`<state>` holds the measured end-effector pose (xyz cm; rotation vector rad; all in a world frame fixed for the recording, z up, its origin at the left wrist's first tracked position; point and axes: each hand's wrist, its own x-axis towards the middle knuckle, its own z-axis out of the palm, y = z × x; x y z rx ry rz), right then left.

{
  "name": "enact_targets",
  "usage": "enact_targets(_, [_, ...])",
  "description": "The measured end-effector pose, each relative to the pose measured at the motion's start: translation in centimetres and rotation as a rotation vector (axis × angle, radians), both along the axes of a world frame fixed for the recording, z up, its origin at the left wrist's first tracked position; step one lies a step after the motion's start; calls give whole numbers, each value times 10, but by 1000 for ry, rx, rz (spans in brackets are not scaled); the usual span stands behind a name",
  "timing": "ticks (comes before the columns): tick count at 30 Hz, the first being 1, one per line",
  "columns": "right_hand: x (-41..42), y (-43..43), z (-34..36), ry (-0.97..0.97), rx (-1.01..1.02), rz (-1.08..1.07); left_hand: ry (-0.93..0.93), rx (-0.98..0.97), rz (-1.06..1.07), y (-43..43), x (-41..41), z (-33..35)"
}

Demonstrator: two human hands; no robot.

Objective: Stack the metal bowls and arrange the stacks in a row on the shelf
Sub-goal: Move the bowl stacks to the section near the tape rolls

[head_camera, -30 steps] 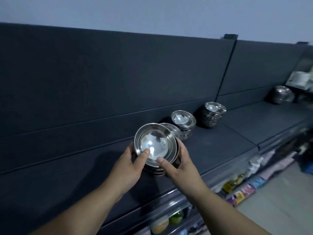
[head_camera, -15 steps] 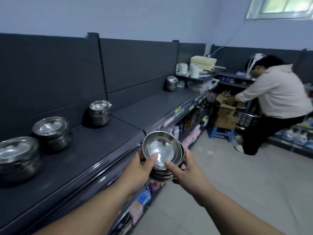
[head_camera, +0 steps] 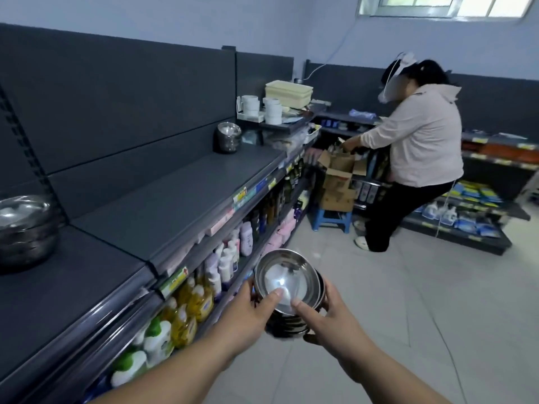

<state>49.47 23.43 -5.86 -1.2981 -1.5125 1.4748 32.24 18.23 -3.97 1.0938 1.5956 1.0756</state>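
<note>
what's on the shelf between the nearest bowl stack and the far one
Head view: only bare shelf top between the near bowl stack and the far bowl stack.

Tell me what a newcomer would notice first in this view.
The shiny stack of metal bowls, gripped by the left hand and right hand low in the centre. Next, a person in a pale hoodie bends over a cardboard box, far right. A bowl stack sits at the left edge of the dark shelf, another stack far along it.
</note>
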Motion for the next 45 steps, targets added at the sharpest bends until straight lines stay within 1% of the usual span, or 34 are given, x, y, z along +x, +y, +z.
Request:
enact_targets(4, [-30, 72, 0, -9, 5, -32, -8, 19, -17, 79, -31, -5])
enact_targets(8, [-64, 150, 16, 6, -4, -45, 1, 22, 0, 159, -63, 13])
enact_targets(10, [-78, 189, 23, 19, 17, -49, 37, 42, 5, 199, -78, 20])
enact_targets(14, [-100, 265, 32, 38, 37, -28, 46, 57, 44, 275, -98, 22])
enact_targets(22, [-115, 431, 19, 50, 69, 126, -6, 83, 185, 416, -103, 13])
enact_targets(28, [-121, 567, 35, 71, 80, 320, -156, 105, 338, 518, -95, 26])
enact_targets(32, [-152, 626, 45, 62, 109, 434, -209, 132, 466, 563, -117, 28])
enact_targets(35, [-190, 653, 45, 67, 96, 520, -176, 145, 552, 580, -144, 25])
enact_targets(38, [-236, 675, 43, 71, 67, 609, -125, 120, 625, 593, -182, 21])
enact_targets(42, [-305, 701, 31, 65, 47, 679, -133, 170, 697, 610, -234, 15])
enact_targets(45, [-352, 716, 26, 60, 18, 730, -149, 172, 764, 620, -271, 11])
